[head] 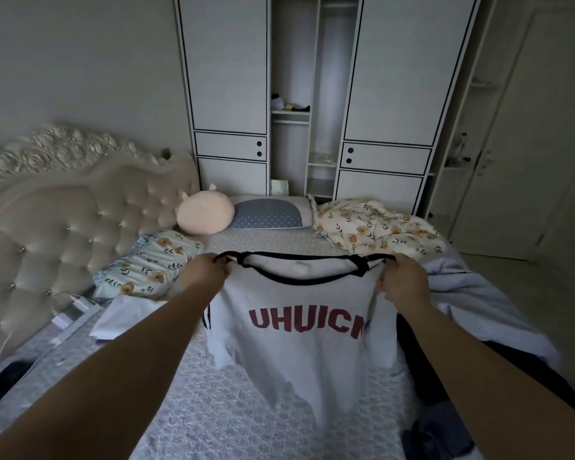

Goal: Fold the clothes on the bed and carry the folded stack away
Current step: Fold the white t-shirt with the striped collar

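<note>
Two hands [206,273] [402,280], one shirt [299,327]

The light is dim and grey. A plain pale wall [80,61] runs behind a cream tufted headboard [63,234] with a carved rose crest. At the far side stands a white wardrobe [226,78] with dark trim, two tall doors, round-knobbed drawers below, and open shelves [291,111] between them holding a few small items too dim to make out. To the right is a pale door [518,161], with light floor [498,270] beside it.
</note>
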Action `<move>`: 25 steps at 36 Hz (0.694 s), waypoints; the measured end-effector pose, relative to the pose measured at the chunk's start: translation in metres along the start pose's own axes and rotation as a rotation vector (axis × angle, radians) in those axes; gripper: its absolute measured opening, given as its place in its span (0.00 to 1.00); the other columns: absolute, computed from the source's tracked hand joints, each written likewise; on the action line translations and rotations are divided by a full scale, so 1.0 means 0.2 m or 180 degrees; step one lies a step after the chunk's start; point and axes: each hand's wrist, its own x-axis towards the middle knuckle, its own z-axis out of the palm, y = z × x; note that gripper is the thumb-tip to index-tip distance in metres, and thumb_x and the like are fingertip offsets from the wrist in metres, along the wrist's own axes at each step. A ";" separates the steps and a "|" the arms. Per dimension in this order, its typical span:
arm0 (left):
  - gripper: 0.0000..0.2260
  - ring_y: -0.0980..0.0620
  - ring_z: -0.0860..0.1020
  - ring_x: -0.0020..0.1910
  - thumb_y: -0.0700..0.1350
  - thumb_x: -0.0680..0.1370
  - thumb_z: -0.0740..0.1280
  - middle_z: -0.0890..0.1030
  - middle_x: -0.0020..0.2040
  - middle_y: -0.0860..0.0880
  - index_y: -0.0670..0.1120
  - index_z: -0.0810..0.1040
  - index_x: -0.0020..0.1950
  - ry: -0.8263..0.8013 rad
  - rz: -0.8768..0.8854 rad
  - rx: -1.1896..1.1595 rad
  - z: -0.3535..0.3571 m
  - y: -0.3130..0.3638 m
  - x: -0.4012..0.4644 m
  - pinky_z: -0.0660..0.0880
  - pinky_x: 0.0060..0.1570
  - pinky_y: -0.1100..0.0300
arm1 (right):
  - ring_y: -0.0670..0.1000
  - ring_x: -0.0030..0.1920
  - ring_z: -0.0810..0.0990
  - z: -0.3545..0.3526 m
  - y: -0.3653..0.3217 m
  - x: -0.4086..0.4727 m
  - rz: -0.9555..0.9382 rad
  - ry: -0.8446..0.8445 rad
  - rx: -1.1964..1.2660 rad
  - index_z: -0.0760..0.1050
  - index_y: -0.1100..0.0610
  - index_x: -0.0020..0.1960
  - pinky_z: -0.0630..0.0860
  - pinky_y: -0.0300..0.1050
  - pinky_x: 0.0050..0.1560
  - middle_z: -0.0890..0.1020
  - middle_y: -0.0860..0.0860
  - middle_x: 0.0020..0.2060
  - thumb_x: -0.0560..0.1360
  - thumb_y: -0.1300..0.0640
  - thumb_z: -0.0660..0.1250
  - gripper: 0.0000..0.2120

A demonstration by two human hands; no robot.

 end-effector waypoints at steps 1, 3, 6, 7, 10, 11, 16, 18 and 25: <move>0.10 0.41 0.79 0.48 0.47 0.78 0.64 0.82 0.46 0.41 0.44 0.81 0.51 0.0114 0.0197 0.0101 -0.02 -0.01 -0.01 0.71 0.41 0.56 | 0.63 0.51 0.79 -0.01 0.00 -0.01 -0.0087 0.0080 -0.0055 0.74 0.64 0.57 0.77 0.55 0.54 0.80 0.64 0.51 0.80 0.59 0.55 0.13; 0.13 0.41 0.79 0.45 0.50 0.80 0.61 0.82 0.43 0.41 0.43 0.80 0.47 0.0376 0.0551 0.0241 -0.04 -0.02 -0.03 0.71 0.39 0.56 | 0.63 0.50 0.78 -0.01 -0.01 -0.03 -0.0378 0.0426 -0.0359 0.73 0.67 0.55 0.72 0.47 0.48 0.79 0.66 0.49 0.80 0.61 0.55 0.12; 0.14 0.38 0.79 0.42 0.52 0.80 0.61 0.82 0.41 0.39 0.44 0.80 0.50 0.0982 0.1183 0.0211 -0.09 -0.03 -0.06 0.74 0.39 0.51 | 0.64 0.45 0.78 -0.01 -0.05 -0.06 -0.0692 0.1150 -0.0618 0.73 0.65 0.57 0.66 0.48 0.38 0.79 0.66 0.44 0.81 0.59 0.55 0.13; 0.13 0.37 0.79 0.40 0.50 0.80 0.61 0.82 0.41 0.39 0.43 0.81 0.51 0.1211 0.1386 0.0118 -0.12 -0.01 -0.07 0.74 0.38 0.51 | 0.64 0.45 0.78 -0.01 -0.07 -0.07 -0.0771 0.1350 -0.0566 0.73 0.63 0.58 0.65 0.48 0.38 0.79 0.66 0.44 0.81 0.58 0.55 0.13; 0.12 0.37 0.79 0.38 0.47 0.79 0.62 0.81 0.41 0.39 0.40 0.81 0.50 0.1755 0.1911 -0.0373 -0.20 0.03 -0.09 0.73 0.35 0.50 | 0.64 0.49 0.75 -0.01 -0.12 -0.08 -0.1086 0.1603 -0.0364 0.73 0.62 0.58 0.62 0.46 0.40 0.76 0.66 0.50 0.80 0.59 0.55 0.12; 0.13 0.37 0.79 0.38 0.47 0.78 0.61 0.81 0.41 0.38 0.40 0.80 0.50 0.1849 0.1985 -0.0504 -0.22 0.04 -0.09 0.73 0.35 0.49 | 0.63 0.49 0.75 0.00 -0.14 -0.07 -0.1170 0.1615 -0.0350 0.73 0.62 0.59 0.61 0.46 0.40 0.75 0.66 0.52 0.80 0.59 0.55 0.13; 0.16 0.39 0.76 0.42 0.48 0.78 0.55 0.79 0.43 0.39 0.38 0.78 0.50 0.2155 0.1896 -0.0450 -0.13 -0.07 -0.12 0.68 0.36 0.51 | 0.67 0.44 0.76 0.09 -0.08 -0.11 -0.1584 0.1514 -0.0752 0.75 0.69 0.51 0.68 0.53 0.42 0.78 0.69 0.42 0.80 0.59 0.60 0.13; 0.16 0.38 0.76 0.41 0.47 0.78 0.55 0.79 0.42 0.38 0.38 0.78 0.49 0.1909 0.1832 -0.0244 -0.03 -0.17 -0.10 0.69 0.34 0.51 | 0.66 0.45 0.77 0.18 0.00 -0.10 -0.1426 0.1035 -0.1292 0.75 0.68 0.52 0.69 0.54 0.42 0.79 0.68 0.42 0.80 0.57 0.58 0.14; 0.10 0.38 0.79 0.44 0.48 0.81 0.59 0.81 0.48 0.43 0.45 0.78 0.54 0.0578 0.1001 0.0710 0.36 -0.55 0.03 0.65 0.36 0.56 | 0.62 0.55 0.75 0.51 0.38 -0.06 0.0110 -0.0556 -0.1449 0.72 0.63 0.55 0.69 0.49 0.51 0.78 0.62 0.54 0.82 0.54 0.53 0.15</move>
